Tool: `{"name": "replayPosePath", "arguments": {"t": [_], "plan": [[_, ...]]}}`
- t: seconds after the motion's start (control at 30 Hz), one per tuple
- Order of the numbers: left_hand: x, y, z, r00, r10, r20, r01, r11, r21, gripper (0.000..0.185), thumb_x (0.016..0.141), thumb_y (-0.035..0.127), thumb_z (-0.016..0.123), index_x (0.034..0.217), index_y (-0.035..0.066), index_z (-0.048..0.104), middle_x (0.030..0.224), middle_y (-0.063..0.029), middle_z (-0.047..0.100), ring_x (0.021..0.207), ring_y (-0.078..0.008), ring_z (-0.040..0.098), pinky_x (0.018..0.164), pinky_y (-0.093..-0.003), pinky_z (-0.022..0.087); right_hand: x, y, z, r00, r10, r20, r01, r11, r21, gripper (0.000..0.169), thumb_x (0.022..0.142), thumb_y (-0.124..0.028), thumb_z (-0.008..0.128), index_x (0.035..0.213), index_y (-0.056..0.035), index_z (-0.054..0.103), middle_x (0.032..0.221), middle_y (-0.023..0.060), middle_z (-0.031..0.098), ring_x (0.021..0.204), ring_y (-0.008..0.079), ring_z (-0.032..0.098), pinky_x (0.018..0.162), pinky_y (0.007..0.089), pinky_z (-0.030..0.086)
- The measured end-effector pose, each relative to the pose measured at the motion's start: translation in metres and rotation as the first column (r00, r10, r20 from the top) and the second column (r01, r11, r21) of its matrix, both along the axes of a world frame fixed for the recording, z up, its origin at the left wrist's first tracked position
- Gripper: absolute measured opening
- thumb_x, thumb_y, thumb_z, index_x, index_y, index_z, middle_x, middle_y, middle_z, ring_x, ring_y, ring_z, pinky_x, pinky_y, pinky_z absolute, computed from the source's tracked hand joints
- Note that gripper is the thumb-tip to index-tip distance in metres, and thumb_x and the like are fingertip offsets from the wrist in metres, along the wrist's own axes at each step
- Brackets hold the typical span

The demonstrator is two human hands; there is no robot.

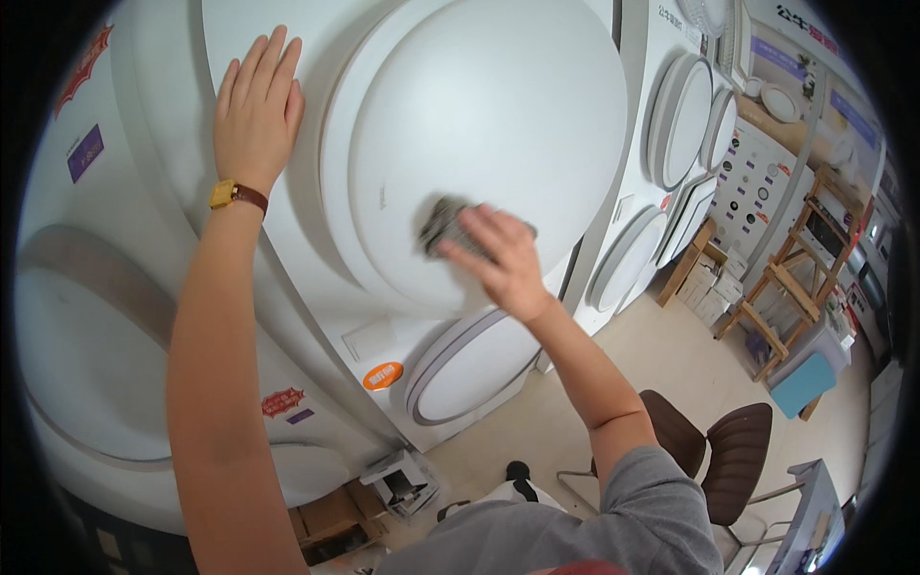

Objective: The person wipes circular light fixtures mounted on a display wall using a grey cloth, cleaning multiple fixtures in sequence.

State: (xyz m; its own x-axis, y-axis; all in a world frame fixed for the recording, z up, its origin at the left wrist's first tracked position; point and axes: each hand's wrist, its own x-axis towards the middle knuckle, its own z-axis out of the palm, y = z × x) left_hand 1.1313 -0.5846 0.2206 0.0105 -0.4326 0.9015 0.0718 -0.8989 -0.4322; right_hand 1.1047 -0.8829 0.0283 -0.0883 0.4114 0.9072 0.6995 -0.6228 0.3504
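Observation:
My right hand point(503, 259) holds a crumpled grey cloth point(449, 223) against the lower part of a large round white ceiling lamp point(489, 115) on a white display panel. A small faint mark shows on the lamp left of the cloth. My left hand point(256, 108), with a yellow-faced wristwatch point(223, 194) on the wrist, lies flat on the panel left of the lamp, fingers together and the thumb slightly apart. Below the large lamp, a smaller round lamp point(478, 370) with a grey rim is mounted near an orange oval sticker point(382, 375).
More round lamps point(679, 122) hang on the panel to the right. A wooden stepladder point(798, 273), brown chairs point(737, 460) and white boxes point(708, 287) stand on the right. Cardboard boxes point(334, 517) and an opened white box point(402, 483) lie on the floor below the panels.

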Motion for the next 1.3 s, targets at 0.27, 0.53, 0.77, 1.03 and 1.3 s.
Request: {"name": "replayPosePath", "arguments": {"t": [0.27, 0.53, 0.77, 1.03, 1.3], "plan": [[-0.004, 0.002, 0.0, 1.0, -0.005, -0.023, 0.005, 1.0, -0.005, 0.042, 0.097, 0.014, 0.05, 0.14, 0.015, 0.052, 0.15, 0.001, 0.046, 0.137, -0.0196, 0.044, 0.115, -0.0397, 0.034, 0.093, -0.112, 0.048, 0.963, 0.055, -0.264, 0.177, 0.609, 0.773, 0.062, 0.085, 0.009, 0.044, 0.145, -0.0073, 0.046, 0.149, 0.0197, 0.04, 0.135, 0.0367, 0.041, 0.114, 0.0424, 0.031], [-0.002, 0.002, -0.001, 0.999, -0.044, -0.001, 0.044, 0.999, -0.007, 0.042, 0.097, 0.014, 0.051, 0.138, 0.014, 0.053, 0.149, 0.0003, 0.047, 0.136, -0.0195, 0.044, 0.114, -0.0396, 0.035, 0.096, -0.113, 0.144, 0.984, 0.039, -0.175, 0.097, 0.706, 0.702, 0.052, 0.087, 0.002, 0.045, 0.138, -0.0027, 0.051, 0.138, 0.0195, 0.048, 0.128, 0.035, 0.048, 0.109, 0.0387, 0.038], [-0.003, 0.0, 0.0, 1.0, 0.016, 0.011, -0.016, 1.0, -0.001, 0.039, 0.096, 0.017, 0.054, 0.135, 0.014, 0.056, 0.147, 0.0013, 0.049, 0.134, -0.0179, 0.046, 0.114, -0.0378, 0.036, 0.05, -0.027, 0.179, 0.999, 0.012, 0.04, -0.028, 0.911, 0.412, 0.06, 0.085, 0.008, 0.049, 0.14, -0.0145, 0.054, 0.145, 0.0199, 0.044, 0.13, 0.0379, 0.045, 0.111, 0.0411, 0.036], [-0.006, 0.0, -0.001, 1.0, 0.023, -0.017, -0.024, 1.0, -0.002, 0.04, 0.096, 0.016, 0.053, 0.136, 0.014, 0.055, 0.148, 0.0, 0.048, 0.136, -0.0188, 0.044, 0.114, -0.0392, 0.035, -0.023, 0.044, 0.091, 0.972, 0.134, 0.193, -0.054, 0.928, -0.37, 0.046, 0.083, -0.008, 0.057, 0.128, -0.019, 0.062, 0.136, 0.008, 0.057, 0.124, 0.0261, 0.055, 0.099, 0.0376, 0.045], [-0.001, 0.002, -0.002, 1.0, -0.022, -0.018, 0.022, 1.0, 0.001, 0.042, 0.097, 0.014, 0.051, 0.139, 0.014, 0.052, 0.15, -0.0021, 0.046, 0.137, -0.0218, 0.044, 0.114, -0.041, 0.034, 0.02, 0.01, 0.128, 0.969, 0.126, 0.212, -0.104, 0.988, -0.111, 0.052, 0.075, -0.001, 0.063, 0.124, -0.0183, 0.065, 0.138, 0.0088, 0.055, 0.129, 0.0266, 0.05, 0.104, 0.0401, 0.045]]}}
